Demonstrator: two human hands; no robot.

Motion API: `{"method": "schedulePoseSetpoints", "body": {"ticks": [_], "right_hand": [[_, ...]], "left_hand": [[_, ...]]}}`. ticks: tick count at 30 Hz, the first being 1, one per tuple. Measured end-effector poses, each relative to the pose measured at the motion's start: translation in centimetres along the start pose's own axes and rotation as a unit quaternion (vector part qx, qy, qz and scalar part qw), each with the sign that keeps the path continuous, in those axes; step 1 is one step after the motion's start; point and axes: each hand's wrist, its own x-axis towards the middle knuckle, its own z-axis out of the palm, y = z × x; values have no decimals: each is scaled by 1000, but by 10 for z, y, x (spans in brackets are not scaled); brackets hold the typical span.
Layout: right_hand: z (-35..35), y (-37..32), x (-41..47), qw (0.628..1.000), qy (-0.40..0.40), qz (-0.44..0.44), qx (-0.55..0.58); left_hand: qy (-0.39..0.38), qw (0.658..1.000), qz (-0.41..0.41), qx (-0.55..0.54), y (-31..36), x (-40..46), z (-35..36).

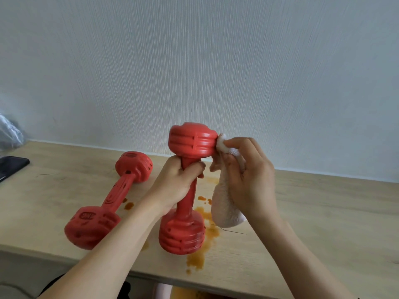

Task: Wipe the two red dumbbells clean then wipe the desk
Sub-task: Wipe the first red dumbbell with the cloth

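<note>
Upright dumbbell (187, 190) at desk (323, 223) centre, cloth on its top head.

Long axis vertical: lower head sits on the desk, upper head points up. Left hand (177, 182) wrapped around the handle just under the upper head. Right hand (248, 175) grips a white cloth (224, 203), bunched tip pressed against the upper head's right side. Second dumbbell (112, 199) lies flat just left, axis running near-left to far-right, dark spots on it. Orange stains (205, 240) around the upright one's base. Phone (10, 167) at far left.
</note>
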Motion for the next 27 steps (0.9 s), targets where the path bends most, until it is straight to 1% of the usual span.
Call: {"method": "schedulePoseSetpoints", "body": {"ticks": [3,6,8,11,13,14,16,18,21,24,27], "right_hand": [[3,3,1,998,-20,51,17],[2,-1,-2,999,-13,51,7],[-2,-11,-4,1000,-7,21,-9],[-3,-35,-5,995,6,-67,-69],[2,-48,-5,987,6,-113,-117],[3,-49,-5,984,8,-121,-128],[3,-44,-3,988,6,-109,-105],[-2,-29,-3,996,-5,-67,-60],[-10,-10,-1,999,1,-19,-43],[-7,-18,2,999,18,-32,-19],[-1,-31,4,998,3,-53,13]], "left_hand": [[-15,1000,2,-12,2,-3,0],[-13,1000,-8,-17,3,-4,0],[3,1000,-17,1,2,-1,-2],[31,999,-18,35,1,2,-2],[25,999,-9,45,3,1,1],[18,999,-5,49,3,0,3],[22,999,-10,46,2,3,4],[28,999,-18,42,0,4,3],[19,999,-12,34,-1,2,3],[18,999,-6,34,0,1,4],[28,999,-17,16,0,3,4]]}}
